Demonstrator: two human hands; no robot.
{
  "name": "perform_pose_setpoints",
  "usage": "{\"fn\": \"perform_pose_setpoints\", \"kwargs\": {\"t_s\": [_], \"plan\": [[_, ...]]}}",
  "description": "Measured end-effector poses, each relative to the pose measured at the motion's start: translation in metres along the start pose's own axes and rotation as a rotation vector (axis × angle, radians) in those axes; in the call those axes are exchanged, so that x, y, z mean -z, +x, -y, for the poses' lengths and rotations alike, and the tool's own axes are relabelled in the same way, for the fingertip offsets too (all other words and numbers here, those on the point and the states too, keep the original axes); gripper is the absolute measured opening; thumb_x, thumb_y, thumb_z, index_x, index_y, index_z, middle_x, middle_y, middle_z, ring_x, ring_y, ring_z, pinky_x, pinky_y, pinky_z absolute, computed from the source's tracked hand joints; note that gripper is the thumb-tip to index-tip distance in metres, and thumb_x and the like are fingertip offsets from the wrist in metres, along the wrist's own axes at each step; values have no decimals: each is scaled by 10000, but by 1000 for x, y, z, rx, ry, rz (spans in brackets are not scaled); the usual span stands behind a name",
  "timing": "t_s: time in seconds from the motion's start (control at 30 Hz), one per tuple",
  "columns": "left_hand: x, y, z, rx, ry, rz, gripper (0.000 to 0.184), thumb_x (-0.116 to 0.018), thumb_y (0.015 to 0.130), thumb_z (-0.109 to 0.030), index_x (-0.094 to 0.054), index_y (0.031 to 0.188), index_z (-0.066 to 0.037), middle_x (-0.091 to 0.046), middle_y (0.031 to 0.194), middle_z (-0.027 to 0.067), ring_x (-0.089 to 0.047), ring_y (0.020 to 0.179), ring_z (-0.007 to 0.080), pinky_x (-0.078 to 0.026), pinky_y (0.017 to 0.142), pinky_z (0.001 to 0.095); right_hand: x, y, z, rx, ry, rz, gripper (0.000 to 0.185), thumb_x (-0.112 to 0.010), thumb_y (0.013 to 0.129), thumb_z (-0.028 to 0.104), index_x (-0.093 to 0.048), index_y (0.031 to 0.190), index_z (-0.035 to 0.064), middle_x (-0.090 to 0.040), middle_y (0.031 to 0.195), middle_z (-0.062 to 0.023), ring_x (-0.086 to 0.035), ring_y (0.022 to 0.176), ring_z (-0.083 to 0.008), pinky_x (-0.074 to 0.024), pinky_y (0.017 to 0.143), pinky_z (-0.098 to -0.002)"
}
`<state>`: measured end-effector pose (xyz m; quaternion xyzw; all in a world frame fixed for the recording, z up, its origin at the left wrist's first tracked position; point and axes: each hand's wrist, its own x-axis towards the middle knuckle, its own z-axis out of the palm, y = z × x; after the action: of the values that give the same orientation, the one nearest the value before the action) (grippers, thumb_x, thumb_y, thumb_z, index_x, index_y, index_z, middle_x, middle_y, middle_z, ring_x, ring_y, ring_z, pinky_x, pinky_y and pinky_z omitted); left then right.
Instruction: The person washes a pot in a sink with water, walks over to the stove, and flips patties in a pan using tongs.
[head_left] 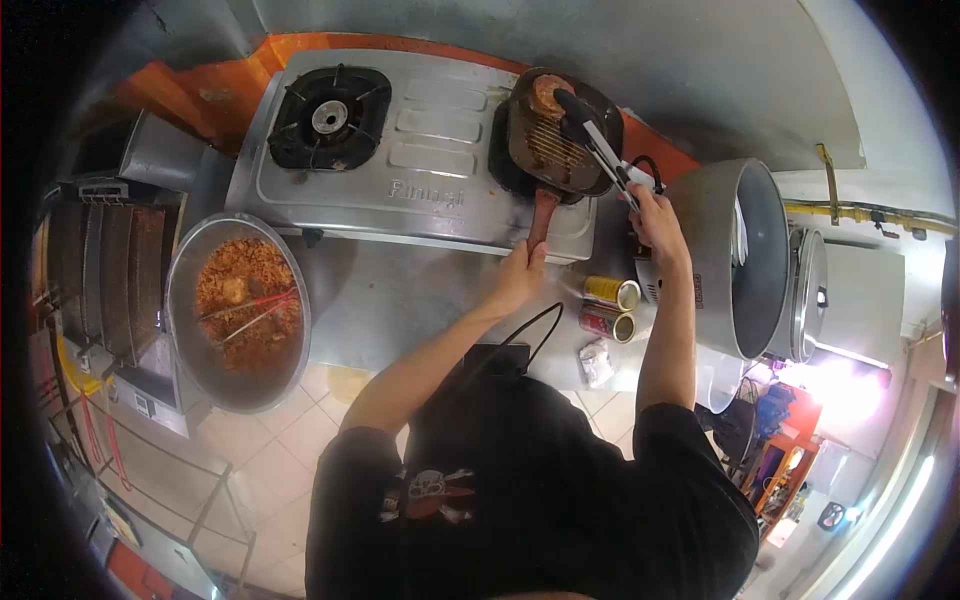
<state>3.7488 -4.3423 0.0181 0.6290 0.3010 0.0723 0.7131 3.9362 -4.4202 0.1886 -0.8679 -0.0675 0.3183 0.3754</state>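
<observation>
A square ridged grill pan (560, 150) rests on the right burner of the steel gas stove (430, 215). My left hand (518, 275) is closed round the pan's reddish-brown handle (543, 215). In my right hand (655, 225) are metal tongs (603, 150) with black tips, which reach into the pan. Those tips touch a round browned patty (549, 92) at the pan's upper edge. Whether they grip it or only rest on it I cannot tell. Dark residue marks the ridges below the patty.
An unlit-looking burner (330, 118) is on the stove's left. A metal bowl (185, 350) of orange-red rice with red tongs stands at the left. Two cans (604, 292) and a small plastic bag (596, 364) lie near my right forearm. A large pot (710, 270) is at the right.
</observation>
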Motion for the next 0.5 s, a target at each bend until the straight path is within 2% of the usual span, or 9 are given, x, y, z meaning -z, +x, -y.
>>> {"fn": "perform_pose_setpoints", "kwargs": {"t_s": [0.03,0.1,0.23,0.3,0.33,0.37,0.43,0.5], "plan": [[1,-4,-4,3,-2,3,402,-467,973,-403,-515,915,-7,-614,665,145,-633,604,282,-471,563,416,3,2,-3,-4,-2,-2,388,-477,907,436,-610,959,74,-397,548,47,-299,403,-56,-194,373,-248],[5,-7,-16,35,-66,29,388,-454,991,-392,-503,975,-8,-527,601,49,-521,486,145,-436,472,323,9,10,-2,-22,129,69,381,-467,903,439,-612,981,96,-391,546,49,-290,394,-52,-186,364,-240],[-1,0,-4,-1,-77,2,385,-456,990,-387,-506,961,-6,-533,603,53,-524,487,150,-445,479,327,27,-5,11,-135,131,81,389,-453,905,451,-600,986,101,-394,554,45,-277,378,-49,-172,353,-229],[-3,0,3,-52,-99,-15,382,-453,990,-386,-514,959,-11,-539,601,57,-524,475,159,-445,478,330,34,-15,16,-223,65,45,440,-420,918,507,-605,979,113,-357,531,66,-244,359,-30,-147,328,-212],[-2,-4,0,-47,-98,-10,382,-453,990,-386,-514,959,-11,-539,601,57,-524,475,159,-445,478,330,33,-9,13,-280,75,70,416,-426,905,529,-574,912,139,-355,532,62,-243,358,-31,-147,324,-209],[-1,-6,-5,-17,-49,-9,380,-452,990,-388,-514,966,-14,-540,601,53,-525,474,159,-445,479,331,29,-3,10,-282,75,67,416,-426,905,529,-574,912,139,-355,532,62,-243,358,-31,-147,324,-209],[2,-4,-13,6,-1,-6,379,-450,990,-390,-514,973,-17,-540,601,50,-526,472,159,-446,479,332,15,8,6,-305,114,103,434,-432,899,508,-578,1040,124,-382,557,47,-265,372,-40,-169,346,-214],[4,-2,-7,41,22,49,372,-473,968,-365,-504,982,6,-627,769,253,-633,733,416,-463,646,493,-1,12,8,-277,138,78,432,-433,901,501,-580,1056,125,-379,554,50,-270,373,-44,-172,347,-218]]}}
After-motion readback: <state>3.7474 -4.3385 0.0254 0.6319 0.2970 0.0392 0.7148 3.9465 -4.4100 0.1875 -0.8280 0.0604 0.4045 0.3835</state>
